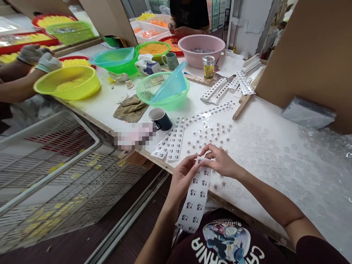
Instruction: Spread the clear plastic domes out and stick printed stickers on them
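My left hand (183,176) and my right hand (220,161) both pinch the top end of a long white sticker strip (195,200) printed with small black-and-white figures. The strip hangs down over the table's front edge toward my lap. Just beyond my hands, several small round clear pieces with stickers (211,134) lie on the white table (264,110). More sticker strips (172,143) lie fanned out to the left of them.
A dark mug (160,118), a green basket with a blue lid (162,89), a cloth (131,108), yellow and green bowls, a pink basin (202,49) and a glass (208,67) stand farther back. Other people's hands work at left and far back. White crates (55,165) stand at left.
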Available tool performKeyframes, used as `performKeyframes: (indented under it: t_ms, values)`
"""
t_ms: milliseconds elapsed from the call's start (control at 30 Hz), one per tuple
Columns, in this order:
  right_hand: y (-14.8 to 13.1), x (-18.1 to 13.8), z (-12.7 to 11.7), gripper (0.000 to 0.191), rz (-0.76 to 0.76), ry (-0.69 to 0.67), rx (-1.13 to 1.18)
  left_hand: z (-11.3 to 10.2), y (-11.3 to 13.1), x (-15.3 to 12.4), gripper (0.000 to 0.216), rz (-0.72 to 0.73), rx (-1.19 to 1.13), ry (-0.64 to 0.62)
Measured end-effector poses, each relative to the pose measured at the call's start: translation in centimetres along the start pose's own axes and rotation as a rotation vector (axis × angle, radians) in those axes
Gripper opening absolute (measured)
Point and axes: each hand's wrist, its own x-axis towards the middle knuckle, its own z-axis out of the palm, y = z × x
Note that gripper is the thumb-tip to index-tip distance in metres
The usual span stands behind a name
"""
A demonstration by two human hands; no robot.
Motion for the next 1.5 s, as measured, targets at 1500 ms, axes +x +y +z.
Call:
performKeyframes:
  t_ms: [1500]
  values:
    - [10.6, 9.1, -19.7, 0.046, 0.048, 1.007, -0.05, -2.6, -5.3, 2.0, 0.04, -0.046, 0.379, 0.033]
